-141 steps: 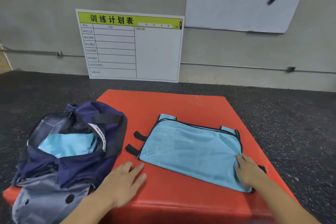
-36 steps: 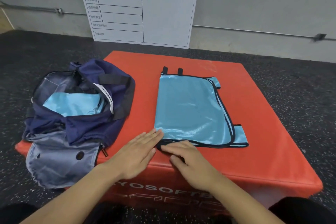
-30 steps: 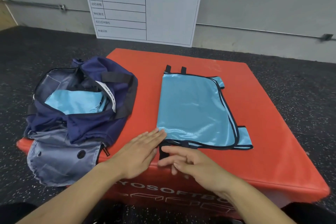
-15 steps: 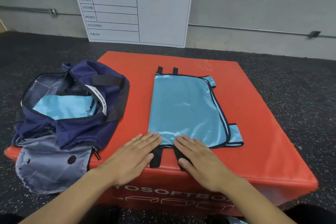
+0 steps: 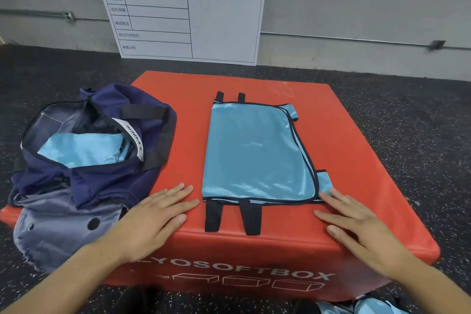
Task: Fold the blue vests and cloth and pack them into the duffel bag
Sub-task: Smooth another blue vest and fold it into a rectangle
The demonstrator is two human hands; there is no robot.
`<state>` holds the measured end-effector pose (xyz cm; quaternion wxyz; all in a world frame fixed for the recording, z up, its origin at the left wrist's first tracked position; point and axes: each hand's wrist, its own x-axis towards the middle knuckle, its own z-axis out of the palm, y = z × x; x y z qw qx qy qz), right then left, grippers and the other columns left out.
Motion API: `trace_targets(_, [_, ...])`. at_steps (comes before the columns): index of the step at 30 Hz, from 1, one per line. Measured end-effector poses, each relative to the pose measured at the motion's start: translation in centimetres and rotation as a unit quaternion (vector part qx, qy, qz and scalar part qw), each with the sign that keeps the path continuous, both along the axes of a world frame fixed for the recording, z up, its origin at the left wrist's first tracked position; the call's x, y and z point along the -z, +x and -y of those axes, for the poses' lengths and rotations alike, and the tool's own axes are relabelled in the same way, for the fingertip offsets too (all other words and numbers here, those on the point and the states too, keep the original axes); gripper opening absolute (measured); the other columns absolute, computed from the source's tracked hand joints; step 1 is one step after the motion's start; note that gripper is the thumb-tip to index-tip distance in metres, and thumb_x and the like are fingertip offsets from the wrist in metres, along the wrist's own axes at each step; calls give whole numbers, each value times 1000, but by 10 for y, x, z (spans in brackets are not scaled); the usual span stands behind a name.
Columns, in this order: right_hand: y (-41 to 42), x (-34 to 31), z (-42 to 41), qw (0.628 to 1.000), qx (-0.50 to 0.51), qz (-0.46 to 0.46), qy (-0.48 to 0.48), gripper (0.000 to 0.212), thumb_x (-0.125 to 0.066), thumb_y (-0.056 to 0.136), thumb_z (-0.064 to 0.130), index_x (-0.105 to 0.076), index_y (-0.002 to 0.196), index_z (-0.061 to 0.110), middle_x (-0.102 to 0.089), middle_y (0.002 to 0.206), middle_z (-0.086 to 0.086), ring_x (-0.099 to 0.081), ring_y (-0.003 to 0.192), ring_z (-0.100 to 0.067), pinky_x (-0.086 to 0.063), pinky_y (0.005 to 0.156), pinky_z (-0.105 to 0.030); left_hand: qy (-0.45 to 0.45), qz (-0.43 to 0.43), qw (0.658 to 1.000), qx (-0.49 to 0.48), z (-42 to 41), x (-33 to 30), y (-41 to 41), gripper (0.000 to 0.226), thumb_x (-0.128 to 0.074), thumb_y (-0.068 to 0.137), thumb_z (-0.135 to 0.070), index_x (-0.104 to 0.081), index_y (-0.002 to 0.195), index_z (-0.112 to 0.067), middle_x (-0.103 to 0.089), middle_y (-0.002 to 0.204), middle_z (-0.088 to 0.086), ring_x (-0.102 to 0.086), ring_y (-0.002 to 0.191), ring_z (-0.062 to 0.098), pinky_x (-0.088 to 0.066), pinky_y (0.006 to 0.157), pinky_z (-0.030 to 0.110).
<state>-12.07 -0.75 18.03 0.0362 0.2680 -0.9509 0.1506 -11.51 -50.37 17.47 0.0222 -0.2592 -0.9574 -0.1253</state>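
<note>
The folded vest (image 5: 257, 153) lies flat mid-box (image 5: 356, 160), long axis near to far, two black straps (image 5: 233, 214) pointing near. Left hand (image 5: 155, 214) and right hand (image 5: 362, 224) rest flat beside its near corners, fingers straight, slightly spread. The open bag (image 5: 84, 150) sits left.

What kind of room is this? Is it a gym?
Probably a gym or training room. The vest lies on a red soft plyo box, the floor is black speckled rubber, and a training plan chart leans against the wall.
</note>
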Motion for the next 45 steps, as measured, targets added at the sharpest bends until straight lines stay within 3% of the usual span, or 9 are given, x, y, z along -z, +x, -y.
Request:
trace_targets(5, [-3,-12,-14,999,-5,-26,38,38,-40,102,62,-58,135,53,-17,169,12,-13,157,-15,-26,123,-54,-28,8,999,22,-7,-8,1,47,-17,106,-57,-30,151,-55,1,166,-24,4,152,-2,-3,123,24])
trace_targets(11, [-17,-5,8,997,-23,-9,71,46,-30,104,65,-43,147,54,-2,171,13,0,158,-13,-16,127,-48,-37,18,999,21,-24,-9,-13,60,-12,103,-63,-45,148,-41,9,166,-23,9,152,-2,-6,123,29])
trace_targets(16, [-35,-8,26,998,-34,6,48,44,-31,105,61,-48,145,51,-5,170,16,2,158,-12,-15,127,-49,-22,22,999,27,-35,-9,-26,61,-17,104,-61,-58,139,-31,7,167,-20,7,153,0,-15,125,34])
trace_targets(23, [-48,-6,29,990,-26,97,-103,35,-39,106,53,-65,129,50,-20,166,24,-4,157,-7,-11,126,-43,12,11,999,37,-35,-9,-41,55,-23,106,-56,-68,122,-27,-1,167,-22,0,153,0,-14,123,31])
trace_targets(32, [-56,9,34,996,-26,68,-44,54,-32,105,58,-60,141,29,-18,167,22,-4,157,-6,-14,126,-41,89,34,995,37,-41,-6,-51,61,-24,106,-54,-72,103,-17,-12,165,-24,-9,153,-1,-19,123,31])
trace_targets(34, [-59,7,34,996,-23,71,-41,55,-35,103,60,-60,141,29,-22,165,23,-7,156,-5,-15,126,-40,131,62,989,21,-43,-6,-50,59,-25,105,-54,-71,109,-18,-15,163,-28,-11,152,-3,-17,124,30])
trace_targets(38, [-63,1,39,998,-18,55,-35,59,-38,98,65,-56,143,32,-24,157,32,-12,152,7,-12,127,-27,178,96,979,-2,-45,-11,-47,51,-29,108,-49,-53,145,-25,-30,154,-36,-15,149,-8,-13,122,20])
trace_targets(42, [-64,-14,45,996,-16,64,-56,43,-55,98,54,-59,138,41,-40,151,23,-23,145,15,-7,121,-12,209,114,971,-9,-45,-16,-40,44,-32,105,-53,-49,143,-37,-35,139,-51,-22,144,-14,-16,118,11])
trace_targets(45, [-58,-28,50,992,-34,100,-72,38,-71,95,30,-66,130,45,-56,140,27,-43,133,12,-26,114,-11,230,150,961,-36,-41,-20,-34,49,-29,104,-58,-59,137,-36,-47,146,-30,-39,140,-5,-25,118,18])
